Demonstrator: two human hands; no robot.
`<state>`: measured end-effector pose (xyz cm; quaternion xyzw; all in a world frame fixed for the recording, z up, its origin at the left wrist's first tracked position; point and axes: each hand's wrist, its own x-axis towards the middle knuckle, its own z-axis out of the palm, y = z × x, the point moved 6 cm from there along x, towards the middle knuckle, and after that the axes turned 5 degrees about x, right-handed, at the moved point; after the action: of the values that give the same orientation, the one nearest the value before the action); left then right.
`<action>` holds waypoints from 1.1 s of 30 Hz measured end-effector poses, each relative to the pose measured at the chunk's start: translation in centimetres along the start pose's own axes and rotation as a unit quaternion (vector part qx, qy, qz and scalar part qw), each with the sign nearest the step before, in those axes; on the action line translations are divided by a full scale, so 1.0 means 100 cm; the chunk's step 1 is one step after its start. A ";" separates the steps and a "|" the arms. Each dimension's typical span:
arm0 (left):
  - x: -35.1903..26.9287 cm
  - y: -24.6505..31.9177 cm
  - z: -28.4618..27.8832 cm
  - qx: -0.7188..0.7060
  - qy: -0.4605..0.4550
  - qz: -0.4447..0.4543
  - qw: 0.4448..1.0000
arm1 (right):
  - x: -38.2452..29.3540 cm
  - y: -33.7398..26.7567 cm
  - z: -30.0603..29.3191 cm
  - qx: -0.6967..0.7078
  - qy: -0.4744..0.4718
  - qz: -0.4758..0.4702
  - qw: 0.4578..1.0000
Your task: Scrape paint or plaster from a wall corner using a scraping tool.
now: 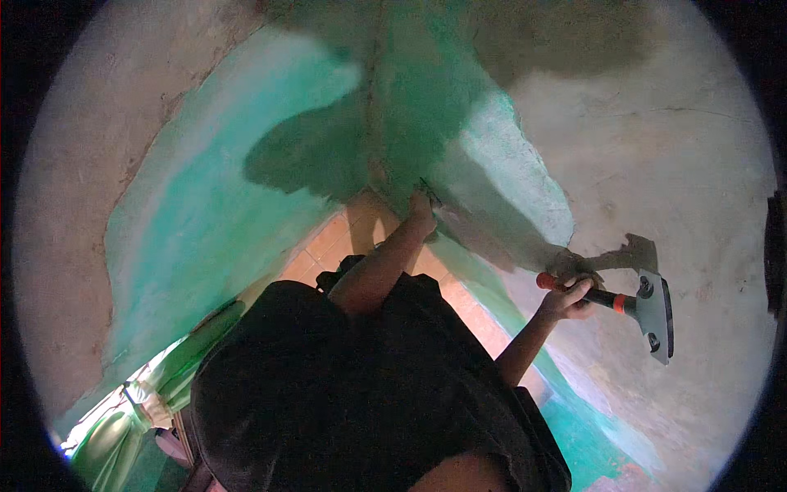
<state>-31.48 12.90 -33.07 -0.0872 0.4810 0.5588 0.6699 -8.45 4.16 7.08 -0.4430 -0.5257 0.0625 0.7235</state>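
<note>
My right hand (569,299) is closed around the dark handle of a wide-bladed scraper (655,317), which has an orange-red knob and a red ring. The blade is at the right, close to the bare grey plaster wall (695,184), where its shadow falls. My left hand (422,212) is near the wall corner, at the centre. A thin dark thing shows at its fingertips; whether the hand holds it or it lies on the wall cannot be told. Green paint (209,178) covers parts of both walls around the corner.
Orange floor tiles (313,246) show below the corner, partly behind my arms and dark clothing. At the lower left, a knotted green curtain (157,403) hangs by a bright opening. A dark object (776,252) stands at the far right rim.
</note>
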 end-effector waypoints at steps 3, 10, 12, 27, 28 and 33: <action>-0.095 0.029 0.060 -0.077 0.011 0.017 0.997 | 0.001 0.005 -0.021 -0.031 0.025 -0.006 0.999; -0.024 0.013 0.022 0.134 -0.058 0.222 0.964 | 0.005 -0.001 -0.010 -0.028 -0.006 -0.044 0.999; -0.014 -0.011 0.027 -0.088 -0.112 0.012 0.990 | 0.004 -0.002 -0.010 -0.030 0.004 -0.037 0.999; -0.038 0.007 0.031 0.039 0.177 -0.098 0.978 | 0.001 0.006 -0.018 -0.054 0.009 -0.002 0.999; -0.039 0.006 0.029 0.044 0.194 -0.115 0.973 | 0.002 0.000 -0.013 -0.042 0.014 -0.004 0.999; -0.034 0.006 0.013 0.021 0.141 -0.089 0.986 | -0.003 0.010 -0.023 -0.027 0.023 0.030 0.999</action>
<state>-30.95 11.70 -29.56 -0.1936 0.5729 0.4687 0.6439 -6.30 3.29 6.07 -0.4789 -0.4970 0.0595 0.7211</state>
